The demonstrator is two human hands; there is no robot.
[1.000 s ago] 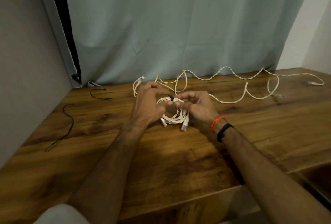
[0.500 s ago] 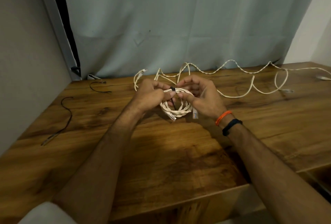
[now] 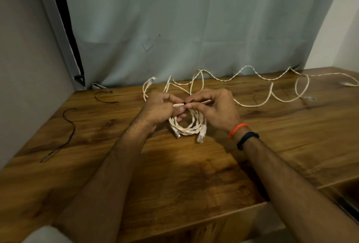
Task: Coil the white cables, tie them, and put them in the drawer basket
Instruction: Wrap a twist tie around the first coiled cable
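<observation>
A coiled white cable hangs between my hands just above the wooden table, its two clear plugs dangling at the bottom. My left hand grips the coil's top left. My right hand pinches a small black tie wrapped round the top of the coil, where the fingertips of both hands meet. Behind my hands a second, long white cable lies loose in waves across the back of the table. The drawer basket is hidden from view.
Two thin black ties lie on the left of the table, one long and one short. A grey curtain hangs behind the table, with a wall at the left. An open drawer edge shows at the lower right.
Both hands have stayed on the coil's top while working the black tie. The coil now hangs lower and more open, with both plugs showing below my hands.
</observation>
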